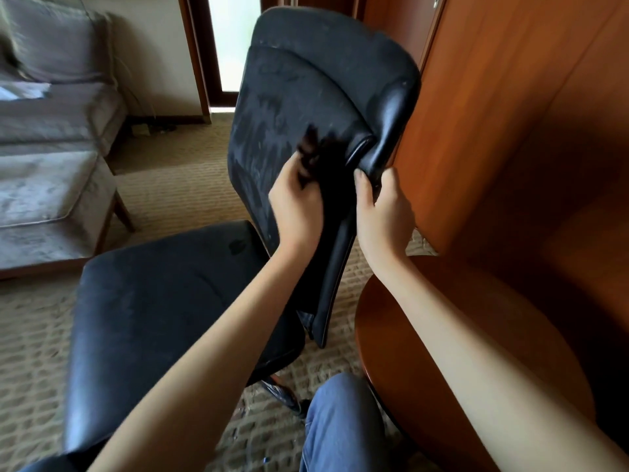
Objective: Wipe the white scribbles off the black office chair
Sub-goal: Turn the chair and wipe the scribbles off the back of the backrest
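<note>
Hands: the left hand [296,202] clutches a dark cloth [320,155], fingers curled round it, and presses it to the lower right part of the backrest [326,63]. The right hand [381,206] grips the backrest's right edge, thumb on the front and fingers wrapped behind, bracing it.
Chair: the black office chair [211,267] stands mid-scene on the carpet [190,185], backrest far and upright, seat [153,287] near and to the left.
Scribbles: faint, smeared white scribbles [269,110] spread over the left and middle of the backrest front.
Done: the patch just beside the cloth looks darker, so that part of the backrest seems wiped.
Remaining: most of the backrest front carries marks. The seat shows a greyish haze; I cannot tell whether it is scribble or dust.
Progress: by my judgement, early to midway, with wiping under way.
Surroundings: a grey sofa [51,148] sits far left and a wooden cabinet [510,97] stands on the right.
</note>
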The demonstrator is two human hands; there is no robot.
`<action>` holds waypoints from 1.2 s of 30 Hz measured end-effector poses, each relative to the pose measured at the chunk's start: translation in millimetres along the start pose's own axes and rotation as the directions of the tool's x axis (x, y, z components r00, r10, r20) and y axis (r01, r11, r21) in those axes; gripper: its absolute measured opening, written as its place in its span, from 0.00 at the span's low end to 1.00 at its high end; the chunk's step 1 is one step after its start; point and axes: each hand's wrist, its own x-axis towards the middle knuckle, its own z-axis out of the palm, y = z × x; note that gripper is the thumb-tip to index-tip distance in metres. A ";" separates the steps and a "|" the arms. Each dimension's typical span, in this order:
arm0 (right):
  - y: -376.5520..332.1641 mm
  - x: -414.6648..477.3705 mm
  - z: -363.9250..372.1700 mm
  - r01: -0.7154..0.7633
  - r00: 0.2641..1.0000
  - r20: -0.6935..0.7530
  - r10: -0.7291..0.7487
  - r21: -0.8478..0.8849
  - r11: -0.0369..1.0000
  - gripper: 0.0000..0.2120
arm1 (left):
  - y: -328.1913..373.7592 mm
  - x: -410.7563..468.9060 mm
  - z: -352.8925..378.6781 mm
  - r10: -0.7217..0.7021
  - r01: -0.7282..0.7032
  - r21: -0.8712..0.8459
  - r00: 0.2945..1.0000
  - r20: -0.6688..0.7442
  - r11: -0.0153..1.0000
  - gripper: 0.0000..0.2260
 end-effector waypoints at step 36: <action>14.9 -3.4 1.6 0.084 0.996 0.035 -0.084 0.010 0.996 0.14 | -185.0 -118.3 -103.9 -0.328 -0.492 0.739 0.679 0.657 0.460 0.21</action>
